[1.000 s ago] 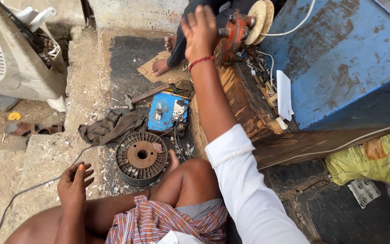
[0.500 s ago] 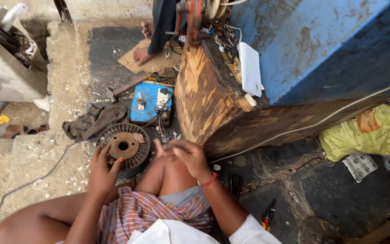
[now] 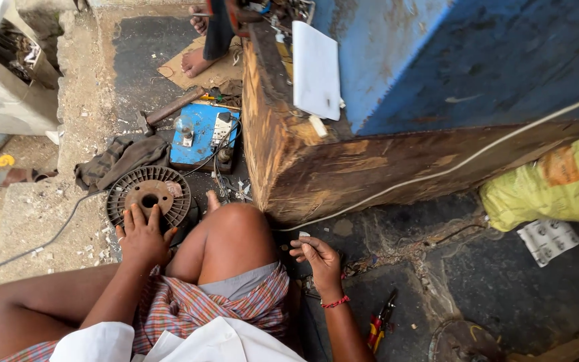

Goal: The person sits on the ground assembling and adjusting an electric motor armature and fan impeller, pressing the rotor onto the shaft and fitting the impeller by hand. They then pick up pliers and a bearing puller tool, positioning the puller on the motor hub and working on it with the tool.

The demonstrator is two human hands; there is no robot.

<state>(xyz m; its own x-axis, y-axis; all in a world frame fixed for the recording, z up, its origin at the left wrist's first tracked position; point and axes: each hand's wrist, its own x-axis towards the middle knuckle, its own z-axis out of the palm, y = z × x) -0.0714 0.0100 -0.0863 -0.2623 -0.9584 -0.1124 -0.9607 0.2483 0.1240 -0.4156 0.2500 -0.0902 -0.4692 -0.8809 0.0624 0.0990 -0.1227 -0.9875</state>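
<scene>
Since the earlier frame, left hand now spread flat, gripping nothing, on round slotted metal rotor lying on floor beside raised knee; right hand lowered, loosely curled, empty, near wooden bench

- There is a single view, from a camera worn on the person's head, so no second view shares any part of the scene.
- It looks steeply down, almost straight down over the person's own lap and raised knee, with the ground ahead running to the top edge.
- It sits close: the left hand and right hand fill the lower middle, both arms entering from the bottom edge.
- Farther off, along the top edge, another person's bare foot shows.
- A wooden bench crosses the right half.
</scene>
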